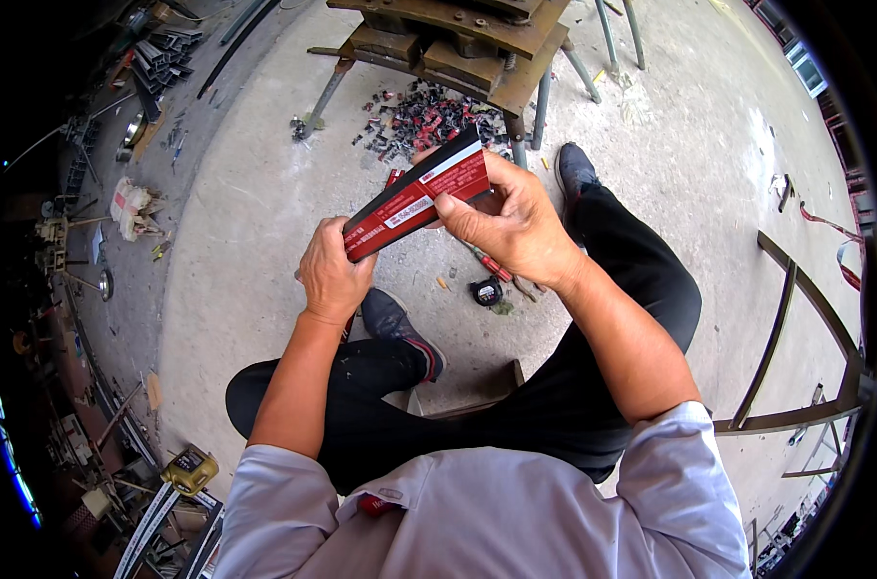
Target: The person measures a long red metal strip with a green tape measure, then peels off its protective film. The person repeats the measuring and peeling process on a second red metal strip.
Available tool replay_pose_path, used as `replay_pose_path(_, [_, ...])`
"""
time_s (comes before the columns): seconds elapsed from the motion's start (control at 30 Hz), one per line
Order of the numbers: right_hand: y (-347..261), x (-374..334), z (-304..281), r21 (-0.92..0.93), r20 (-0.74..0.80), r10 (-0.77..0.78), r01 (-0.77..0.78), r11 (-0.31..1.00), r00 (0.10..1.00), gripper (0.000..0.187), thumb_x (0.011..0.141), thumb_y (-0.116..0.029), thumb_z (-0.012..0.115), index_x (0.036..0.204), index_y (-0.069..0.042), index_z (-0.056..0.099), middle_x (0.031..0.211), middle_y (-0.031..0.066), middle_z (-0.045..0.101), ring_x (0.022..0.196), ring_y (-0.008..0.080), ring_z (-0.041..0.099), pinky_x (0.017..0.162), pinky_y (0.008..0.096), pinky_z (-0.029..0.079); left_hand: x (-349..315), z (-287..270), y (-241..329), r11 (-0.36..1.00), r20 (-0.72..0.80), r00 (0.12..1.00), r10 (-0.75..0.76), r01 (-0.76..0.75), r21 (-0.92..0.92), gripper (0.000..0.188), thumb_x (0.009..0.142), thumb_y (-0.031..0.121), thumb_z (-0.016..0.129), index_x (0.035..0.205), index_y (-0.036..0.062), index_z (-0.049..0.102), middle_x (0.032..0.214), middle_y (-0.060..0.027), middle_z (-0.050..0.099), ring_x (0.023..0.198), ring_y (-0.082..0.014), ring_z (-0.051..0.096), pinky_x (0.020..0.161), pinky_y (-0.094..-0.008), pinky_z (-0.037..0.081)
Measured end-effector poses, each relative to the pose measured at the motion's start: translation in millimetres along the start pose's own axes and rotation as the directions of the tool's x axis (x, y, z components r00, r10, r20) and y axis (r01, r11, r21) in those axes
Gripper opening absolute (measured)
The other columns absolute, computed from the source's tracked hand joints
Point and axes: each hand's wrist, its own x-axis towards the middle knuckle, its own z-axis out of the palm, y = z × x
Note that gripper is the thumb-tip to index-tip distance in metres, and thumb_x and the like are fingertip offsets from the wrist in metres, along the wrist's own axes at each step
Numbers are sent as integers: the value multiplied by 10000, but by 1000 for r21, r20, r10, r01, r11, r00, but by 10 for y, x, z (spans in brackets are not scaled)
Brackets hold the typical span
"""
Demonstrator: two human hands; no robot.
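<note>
The widest area is taken up by a pale concrete floor (245, 174). At 6 o'clock a light grey shirt (487, 511) is seen, and below the forearms black trousers (641, 261) are bent at the knees, one leg toward 8 o'clock, the other toward 2. At 12 o'clock a heavy metal bench (438, 17) is propped on splayed legs. Between 3 and 4 o'clock a curved metal frame (795, 419) is laid out. Under the bench's near edge a heap (429, 121) of small black and red scraps is scattered. At 10 o'clock grey profiles (163, 63) are piled.

Just off centre, toward 12 o'clock, a red and black strip (414, 203) with white patches is held aloft by both hands, its lower end pointed at 8 o'clock, its upper at 2. The lower end is gripped by the left hand (334, 273), its fingers closed around it. The upper part is pinched by the right hand (525, 232), the thumb pressed on the printed face; most of its fingers are hidden behind.

At 8 o'clock a yellow device (189, 470) is set down. Toward 5 o'clock from the strip, a red-handled tool (494, 267) is left on the floor, with a black tape measure (487, 291) placed just beside it.
</note>
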Motion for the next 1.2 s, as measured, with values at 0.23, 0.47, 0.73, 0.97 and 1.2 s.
replay_pose_path(0.23, [36, 2, -79, 65, 1, 8, -8, 998, 1000, 245, 1071, -114, 727, 1296, -34, 670, 1150, 9, 721, 1048, 80, 666, 918, 287, 583, 42, -19, 9, 996, -121, 990, 65, -57, 68, 514, 769, 107, 904, 1153, 37, 569, 990, -183, 675, 902, -430, 694, 782, -508, 561])
replay_pose_path(0.47, [138, 59, -127, 264, -73, 25, -5, 964, 997, 245, 1057, -131, 744, 1268, -45, 655, 1174, 35, 739, 1075, 127, 692, 986, 323, 565, 94, -64, 72, 986, -185, 975, 126, -102, 130, 500, 736, 107, 917, 1099, 53, 577, 938, -169, 680, 828, -424, 691, 733, -508, 561])
replay_pose_path(0.73, [164, 64, -176, 202, -72, 33, -18, 979, 997, 261, 1060, -166, 734, 1273, -38, 653, 1190, 53, 746, 1099, 146, 698, 1005, 348, 559, 112, -90, 102, 983, -178, 973, 147, -124, 135, 499, 740, 118, 936, 1076, 44, 575, 906, -164, 668, 796, -411, 688, 700, -492, 560])
replay_pose_path(0.97, [104, 63, -145, 220, -89, 41, -20, 975, 995, 220, 1051, -126, 738, 1244, -56, 661, 1156, 20, 744, 1064, 112, 681, 988, 316, 549, 119, -73, 99, 984, -168, 974, 149, -130, 119, 506, 746, 124, 940, 1083, 43, 572, 917, -174, 666, 806, -417, 688, 706, -496, 564])
replay_pose_path(1.2, [73, 33, -93, 70, -104, -17, 25, 997, 994, 227, 1049, -61, 729, 1262, -27, 657, 1120, 6, 727, 1012, 85, 669, 915, 287, 575, 99, -10, 118, 999, -66, 997, 47, -48, -1, 536, 757, 125, 933, 1164, 27, 598, 983, -185, 689, 880, -441, 701, 762, -502, 569])
